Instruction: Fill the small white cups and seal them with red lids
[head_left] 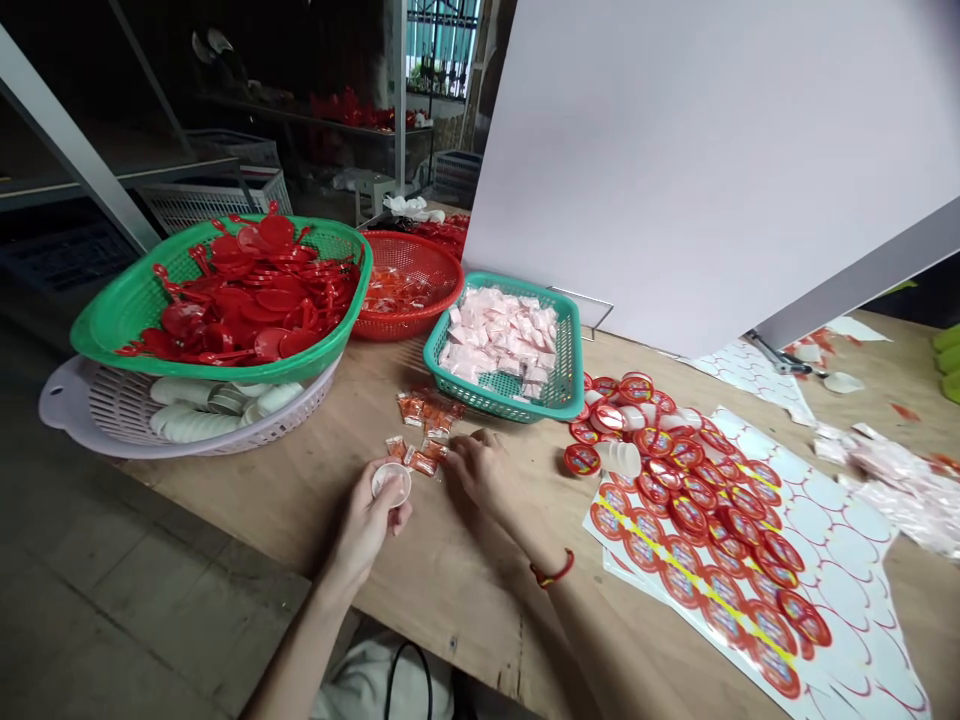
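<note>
My left hand (369, 515) is closed around a small white plastic cup (391, 484), its open mouth turned up towards me. The thumb lies over the cup's rim; something pale seems to be inside, but I cannot make it out. Over the table, my right hand (486, 475) has its fingers bent downward and slightly apart at the edge of several small red-orange packets (426, 456). No packet shows between those fingers. Behind it stands a teal basket (576, 352) of small pinkish-white packets (504, 335).
At left, a green basket (101, 335) of red spoon-like pieces rests on a white basket (97, 405) holding stacked cups. A red basket (409, 322) stands behind. To the right, red-lidded cups (686, 470) cover sticker sheets (847, 545). A white panel (697, 170) rises behind.
</note>
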